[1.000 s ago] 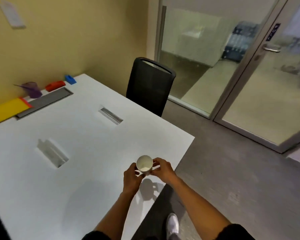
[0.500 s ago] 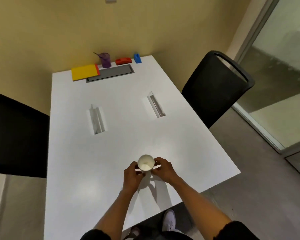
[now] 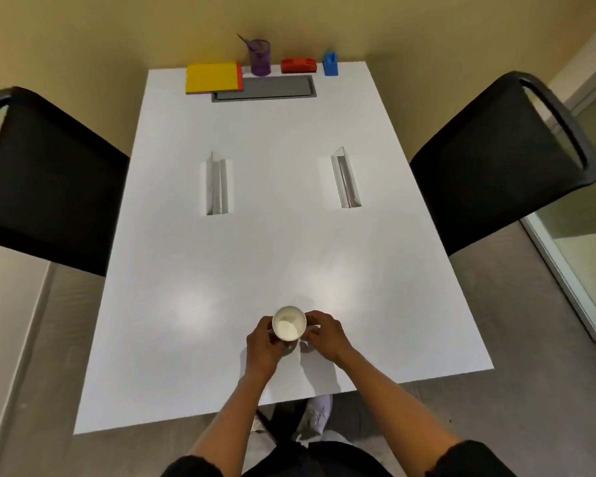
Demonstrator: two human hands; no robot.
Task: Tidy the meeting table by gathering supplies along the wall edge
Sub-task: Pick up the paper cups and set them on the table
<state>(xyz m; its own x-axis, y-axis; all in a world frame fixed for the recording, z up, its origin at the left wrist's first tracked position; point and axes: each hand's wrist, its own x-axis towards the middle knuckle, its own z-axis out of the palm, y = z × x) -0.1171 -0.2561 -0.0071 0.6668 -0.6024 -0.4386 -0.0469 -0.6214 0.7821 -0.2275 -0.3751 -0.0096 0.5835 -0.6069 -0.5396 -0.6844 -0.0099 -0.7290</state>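
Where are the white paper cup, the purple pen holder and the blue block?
white paper cup [image 3: 288,323], head view, on its inner bottom.
purple pen holder [image 3: 260,60], head view, on its side wall.
blue block [image 3: 330,65], head view, on its front face.

Seen from above, the person's two forearms are bare from wrist to near the elbow. The left hand [image 3: 264,342] and the right hand [image 3: 326,335] wear no gloves, and no rings, watch or bracelet can be made out on them. Dark, almost black sleeves [image 3: 475,457] are pushed up and bunched at the elbows, at the bottom edge of the view. The clothing over the torso and lap is the same dark colour, with no visible print or logo. Below, light-coloured, whitish shoes [image 3: 315,416] show on the floor; their details are too blurred to tell.
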